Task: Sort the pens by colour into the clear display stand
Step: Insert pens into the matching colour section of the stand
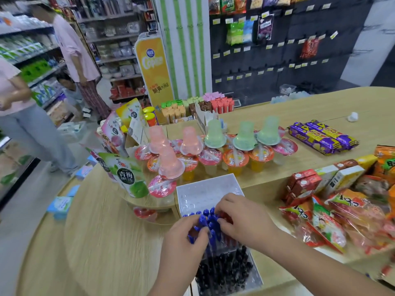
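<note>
Nearest us, black pens [224,268] upright, caps up, in clear display stand [205,186], too blurred to count, our left hand [183,238] pinching blue pens [210,218] w/ curled fingers, right hand [243,218] curled on same bunch from opp. side, red pens [229,240] beneath it, bare holes beyond, jelly cups [213,157] behind.
</note>
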Action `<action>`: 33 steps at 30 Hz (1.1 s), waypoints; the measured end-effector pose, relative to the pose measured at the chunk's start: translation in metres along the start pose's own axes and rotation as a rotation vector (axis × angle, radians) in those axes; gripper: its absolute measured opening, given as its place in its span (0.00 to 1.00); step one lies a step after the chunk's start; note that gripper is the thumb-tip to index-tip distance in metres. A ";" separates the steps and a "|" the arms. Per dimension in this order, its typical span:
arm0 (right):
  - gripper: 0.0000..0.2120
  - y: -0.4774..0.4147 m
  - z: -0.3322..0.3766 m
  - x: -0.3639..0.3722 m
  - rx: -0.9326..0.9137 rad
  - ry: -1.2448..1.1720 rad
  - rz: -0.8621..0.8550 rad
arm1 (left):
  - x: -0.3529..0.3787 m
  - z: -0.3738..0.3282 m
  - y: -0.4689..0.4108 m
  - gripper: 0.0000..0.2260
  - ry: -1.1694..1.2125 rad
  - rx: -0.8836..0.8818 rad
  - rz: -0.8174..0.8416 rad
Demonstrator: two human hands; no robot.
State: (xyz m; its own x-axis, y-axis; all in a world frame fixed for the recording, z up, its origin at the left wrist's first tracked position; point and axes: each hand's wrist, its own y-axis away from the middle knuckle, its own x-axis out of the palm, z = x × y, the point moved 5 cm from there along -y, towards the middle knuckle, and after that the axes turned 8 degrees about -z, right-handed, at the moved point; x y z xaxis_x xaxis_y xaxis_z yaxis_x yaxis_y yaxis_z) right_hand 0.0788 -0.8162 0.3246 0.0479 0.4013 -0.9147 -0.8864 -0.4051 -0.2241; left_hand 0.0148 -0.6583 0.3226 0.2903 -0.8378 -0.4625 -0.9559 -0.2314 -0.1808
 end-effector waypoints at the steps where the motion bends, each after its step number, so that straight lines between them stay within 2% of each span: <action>1: 0.10 0.000 0.000 0.000 -0.013 0.010 0.010 | 0.000 0.000 0.000 0.08 0.001 -0.004 0.004; 4: 0.09 -0.001 -0.002 -0.002 0.001 -0.042 0.003 | 0.002 0.000 0.001 0.08 -0.001 -0.013 0.022; 8: 0.06 0.000 -0.004 -0.017 0.020 -0.282 -0.035 | 0.003 -0.002 0.003 0.09 -0.032 0.013 0.034; 11: 0.07 0.003 0.006 -0.027 -0.061 -0.401 0.043 | 0.006 -0.007 0.004 0.11 -0.067 0.048 0.077; 14: 0.07 0.008 0.012 -0.030 -0.087 -0.423 0.074 | 0.010 -0.010 0.002 0.10 -0.133 0.111 0.096; 18: 0.03 0.009 0.011 -0.033 -0.042 -0.435 0.024 | 0.013 -0.016 0.001 0.05 -0.204 0.169 0.088; 21: 0.01 0.010 0.001 -0.034 0.029 -0.440 -0.039 | 0.009 -0.007 -0.002 0.09 -0.219 0.166 0.030; 25: 0.04 0.014 -0.009 -0.025 0.106 -0.404 -0.017 | 0.009 0.010 -0.004 0.10 -0.404 0.251 0.030; 33: 0.04 0.012 -0.011 -0.017 0.109 -0.392 -0.012 | 0.013 0.019 -0.003 0.08 -0.390 0.233 0.054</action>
State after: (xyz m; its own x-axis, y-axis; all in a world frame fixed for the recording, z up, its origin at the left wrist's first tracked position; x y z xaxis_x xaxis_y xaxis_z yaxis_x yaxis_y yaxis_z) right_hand 0.0725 -0.8366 0.3344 -0.1023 0.6968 -0.7099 -0.9315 -0.3175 -0.1775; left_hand 0.0224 -0.6591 0.3007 0.2783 -0.5865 -0.7606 -0.9475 -0.0376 -0.3176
